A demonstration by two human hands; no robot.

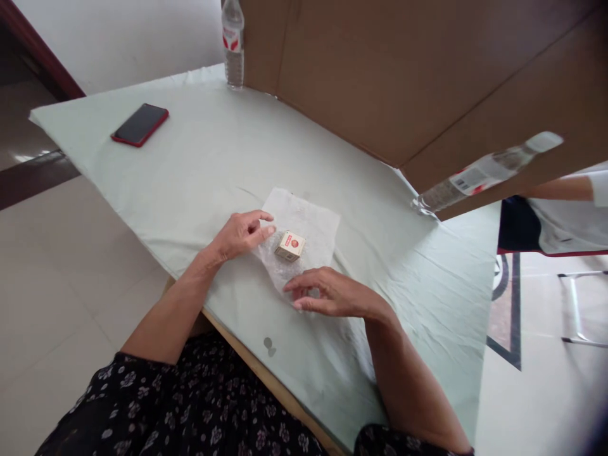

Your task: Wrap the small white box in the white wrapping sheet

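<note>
A small cream box [290, 246] with red print rests on a sheet of bubble wrap [313, 221] spread over the table. Just left of the box is my left hand [244, 234], its thumb and forefinger apart at the wrap's left edge, holding nothing. My right hand [327, 292] hovers over or touches the wrap's near right edge, fingers curved and parted from the thumb, with nothing visible in it. Whether the right fingertips press on the wrap I cannot tell.
A pale green cloth [190, 164] covers the table. A phone [141, 124] in a red case lies far left. Large cardboard panels [380, 76] stand at the back, with a water bottle [233, 47] and a second bottle [479, 177] against them. Another person's arm [560, 189] shows at right.
</note>
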